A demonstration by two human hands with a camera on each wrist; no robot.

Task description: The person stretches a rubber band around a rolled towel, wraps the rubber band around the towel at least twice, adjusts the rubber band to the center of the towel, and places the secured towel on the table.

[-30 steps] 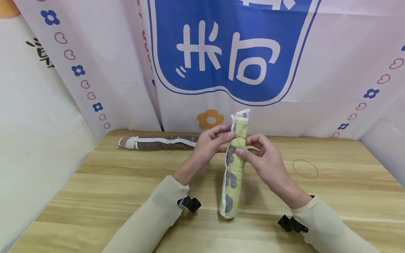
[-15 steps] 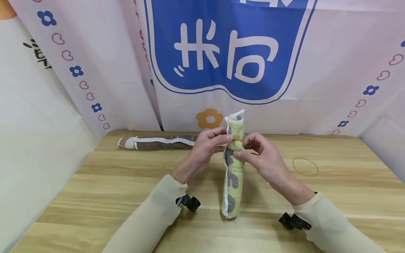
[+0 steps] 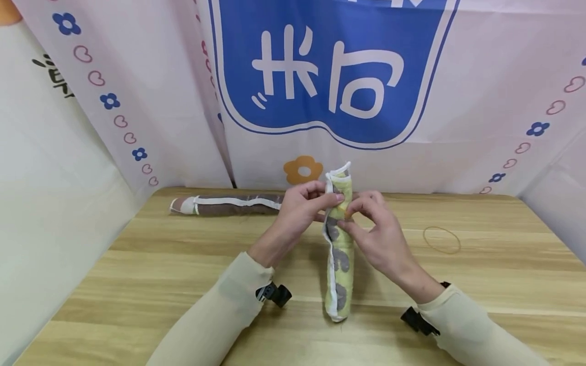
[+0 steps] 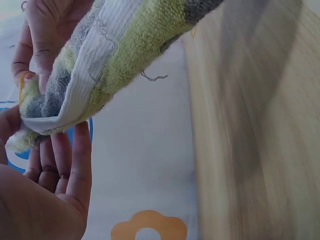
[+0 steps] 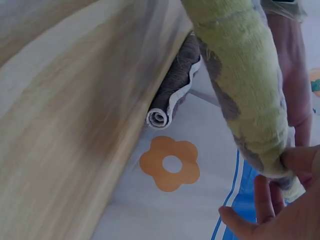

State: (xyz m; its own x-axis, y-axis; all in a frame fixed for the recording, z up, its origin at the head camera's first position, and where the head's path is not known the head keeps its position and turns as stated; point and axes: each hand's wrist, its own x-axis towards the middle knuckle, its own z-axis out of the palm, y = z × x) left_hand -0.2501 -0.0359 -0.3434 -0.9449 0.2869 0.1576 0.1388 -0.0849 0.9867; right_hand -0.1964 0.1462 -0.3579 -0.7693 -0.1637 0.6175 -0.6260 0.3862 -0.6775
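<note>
A rolled yellow towel (image 3: 344, 264) with grey patches and a white edge stands almost upright between the hands, its lower end toward the person. My left hand (image 3: 297, 216) grips it near the upper end, thumb in front and fingers behind. Just below that thumb, the right hand (image 3: 382, 239) pinches a thin orange rubber band (image 3: 344, 211) at the roll's right side. In the left wrist view the band (image 4: 21, 90) is pulled out at a fingertip beside the towel (image 4: 145, 45). How far it runs round the roll is hidden.
A brown rolled towel (image 3: 233, 206) with a white edge lies along the table's back edge, partly behind the left hand. A loose rubber band (image 3: 441, 240) lies on the wooden table (image 3: 403, 330) at right. A printed curtain (image 3: 412, 170) hangs behind.
The right fingers have drawn in toward the towel's front and tug the rubber band, which sat round the roll before. The left thumb has slid further over the towel. The roll's tilt has shifted slightly.
</note>
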